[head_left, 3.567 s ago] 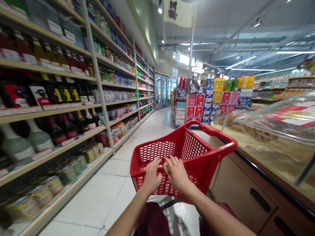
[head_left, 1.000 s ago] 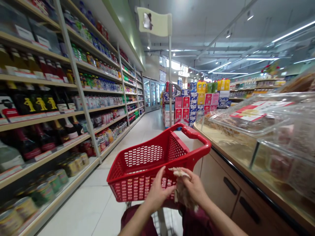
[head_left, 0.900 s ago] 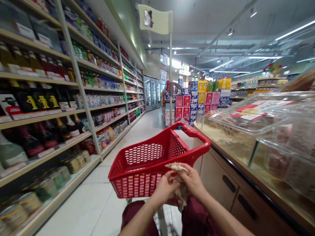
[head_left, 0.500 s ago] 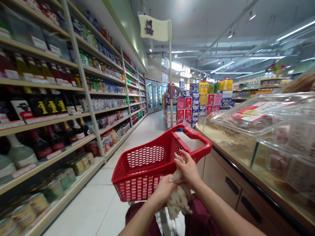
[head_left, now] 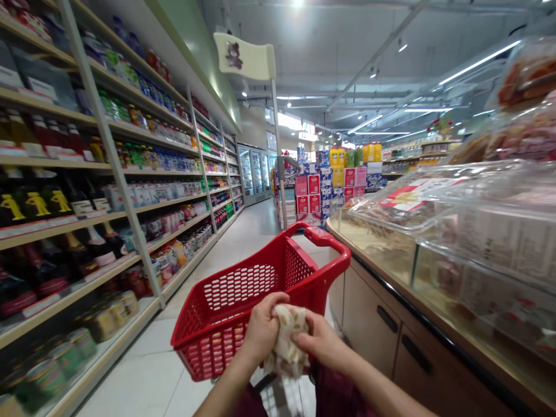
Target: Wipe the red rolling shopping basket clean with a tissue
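Both hands are closed on a bunched cream cloth (head_left: 288, 331) patterned with darker spots. The left hand (head_left: 262, 329) is curled, gripping the cloth's upper left edge, its fingers bent in toward the middle. The right hand (head_left: 322, 341) pinches the opposite side, thumb laid across the front and fingers tucked behind, so how tightly they close cannot be told. The hands are slightly apart with the fabric gathered between them, its loose lower end hanging below and a little blurred.

The cloth is held in the air, in front of the near side of a red shopping cart (head_left: 230, 317), overlapping its rim in this view; whether it touches the cart cannot be told. The cart stands on the tiled floor (head_left: 143, 370), its handle (head_left: 325, 237) near the rounded far corner of the wooden counter (head_left: 365, 295). Clear plastic packages (head_left: 403, 200) are piled along the counter's glass edge. Stocked shelving (head_left: 125, 191) lines the aisle's left side.
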`<act>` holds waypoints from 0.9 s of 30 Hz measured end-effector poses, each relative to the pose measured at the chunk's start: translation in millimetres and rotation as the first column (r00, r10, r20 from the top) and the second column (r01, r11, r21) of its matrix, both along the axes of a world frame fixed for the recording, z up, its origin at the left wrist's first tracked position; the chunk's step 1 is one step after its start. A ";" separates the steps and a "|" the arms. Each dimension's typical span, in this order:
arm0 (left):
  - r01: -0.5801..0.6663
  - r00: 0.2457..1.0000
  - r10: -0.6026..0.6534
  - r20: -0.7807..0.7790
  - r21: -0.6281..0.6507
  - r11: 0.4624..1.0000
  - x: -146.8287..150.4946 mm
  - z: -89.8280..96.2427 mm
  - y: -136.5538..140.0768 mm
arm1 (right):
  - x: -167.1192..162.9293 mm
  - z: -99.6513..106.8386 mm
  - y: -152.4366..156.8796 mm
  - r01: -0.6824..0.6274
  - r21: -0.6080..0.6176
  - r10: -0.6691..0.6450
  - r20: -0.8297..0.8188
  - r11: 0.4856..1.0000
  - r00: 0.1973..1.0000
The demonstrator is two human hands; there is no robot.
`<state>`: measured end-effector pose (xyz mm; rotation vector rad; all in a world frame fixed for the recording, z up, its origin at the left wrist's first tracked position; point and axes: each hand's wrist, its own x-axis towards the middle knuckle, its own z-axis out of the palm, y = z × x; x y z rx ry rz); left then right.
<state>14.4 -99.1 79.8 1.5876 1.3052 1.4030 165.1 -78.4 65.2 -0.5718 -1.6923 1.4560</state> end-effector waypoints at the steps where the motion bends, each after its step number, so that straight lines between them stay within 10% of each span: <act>1: -0.005 0.994 0.010 0.113 -0.045 0.999 3.2 -1.3 -0.1 | -1.6 -4.6 0.8 0.041 -0.024 -0.042 -0.047 0.999 0.998; 6: 0.471 0.735 -0.191 0.651 -0.287 0.834 17.8 -14.9 -7.4 | 1.8 -13.1 8.4 0.482 0.153 -0.475 -0.077 0.863 0.876; 10: 0.295 0.761 -0.030 0.648 -0.305 0.905 22.1 -29.6 -0.9 | 3.6 -14.4 1.6 0.522 0.478 -0.578 -0.037 0.706 0.816; 15: 0.225 0.696 0.112 0.709 -0.363 0.904 12.5 -35.7 3.3 | 5.5 -23.2 -6.9 0.227 0.778 -0.543 0.169 0.586 0.822; 19: 0.264 0.663 0.107 0.741 -0.366 0.892 11.7 -34.1 -6.5 | 3.1 -28.6 -7.9 0.276 0.644 -0.509 0.206 0.713 0.836; 23: 0.107 0.653 0.154 0.742 -0.291 0.951 28.4 -36.4 -4.6 | -9.8 -36.9 -14.6 0.361 0.262 -0.372 -0.006 0.895 0.928; 27: 0.080 0.749 0.060 0.659 -0.180 0.980 39.5 -36.5 6.5 | -6.0 -32.9 -7.5 0.348 0.077 -0.335 -0.145 0.934 0.931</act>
